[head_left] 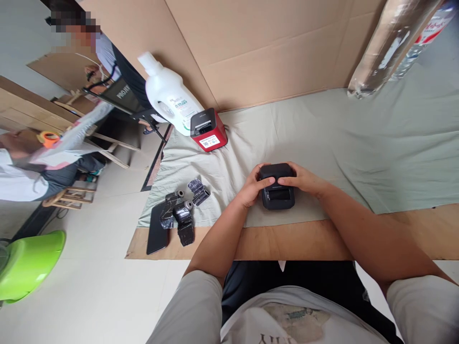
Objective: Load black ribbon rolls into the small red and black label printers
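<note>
A small black label printer (278, 191) rests on the pale green cloth (322, 138) near the front of the table. My left hand (253, 185) grips its left side, thumb lying across the top. My right hand (304, 179) wraps its right side and top, fingers over the lid. Both hands touch the printer at once.
A red and black printer (208, 130) and a white jug (168, 95) stand at the back left. Black rolls in wrap (183, 217) and a dark phone (158, 229) lie at the left. Cardboard wall (265, 48) behind. A wrapped roll (387, 48) leans at the right. Another person sits at far left.
</note>
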### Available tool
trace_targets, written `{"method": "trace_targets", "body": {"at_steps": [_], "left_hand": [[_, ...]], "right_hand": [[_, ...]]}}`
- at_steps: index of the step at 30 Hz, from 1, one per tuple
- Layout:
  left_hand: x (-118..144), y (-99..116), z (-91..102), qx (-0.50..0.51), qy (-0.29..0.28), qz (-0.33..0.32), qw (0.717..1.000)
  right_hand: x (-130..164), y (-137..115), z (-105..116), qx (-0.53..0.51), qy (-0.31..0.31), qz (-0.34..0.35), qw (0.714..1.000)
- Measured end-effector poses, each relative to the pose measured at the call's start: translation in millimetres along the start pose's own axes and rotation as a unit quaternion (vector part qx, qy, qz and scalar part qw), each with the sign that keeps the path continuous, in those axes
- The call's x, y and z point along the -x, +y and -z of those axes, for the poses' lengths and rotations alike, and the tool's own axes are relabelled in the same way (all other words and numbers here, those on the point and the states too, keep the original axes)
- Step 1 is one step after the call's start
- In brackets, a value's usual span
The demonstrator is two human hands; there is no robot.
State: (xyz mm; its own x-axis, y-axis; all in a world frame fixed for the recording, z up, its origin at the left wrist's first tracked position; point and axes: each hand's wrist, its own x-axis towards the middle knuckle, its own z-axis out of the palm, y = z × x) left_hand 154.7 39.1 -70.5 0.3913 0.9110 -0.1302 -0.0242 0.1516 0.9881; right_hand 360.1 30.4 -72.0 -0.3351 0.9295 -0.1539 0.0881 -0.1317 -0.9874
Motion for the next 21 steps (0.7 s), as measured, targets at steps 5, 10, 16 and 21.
{"method": "trace_targets", "body": {"at_steps": [5,10,16,21], "left_hand": [[-3.5,-6.2,1.9,0.022,0.021,0.026,0.999],[-6.2,-12.1,0.6,0.041,0.078,0.023,0.996],[-5.7,-15.6,-0.8,0.091,0.074,0.034,0.992],[-6.4,-11.2,0.6,0.001,0.009,0.121,0.993]], "right_hand": [[-4.4,11.4,0.9,-0.058,-0.019,-0.021,0.998],[-4.0,9.5,-1.6,-0.058,-0.027,-0.036,0.997],[-10.7,0.7,-1.5,-0.078,0.05,-0.084,0.992],[-39.1,-4.9,78.8,-0.055,0.273,-0.103,0.955]]}}
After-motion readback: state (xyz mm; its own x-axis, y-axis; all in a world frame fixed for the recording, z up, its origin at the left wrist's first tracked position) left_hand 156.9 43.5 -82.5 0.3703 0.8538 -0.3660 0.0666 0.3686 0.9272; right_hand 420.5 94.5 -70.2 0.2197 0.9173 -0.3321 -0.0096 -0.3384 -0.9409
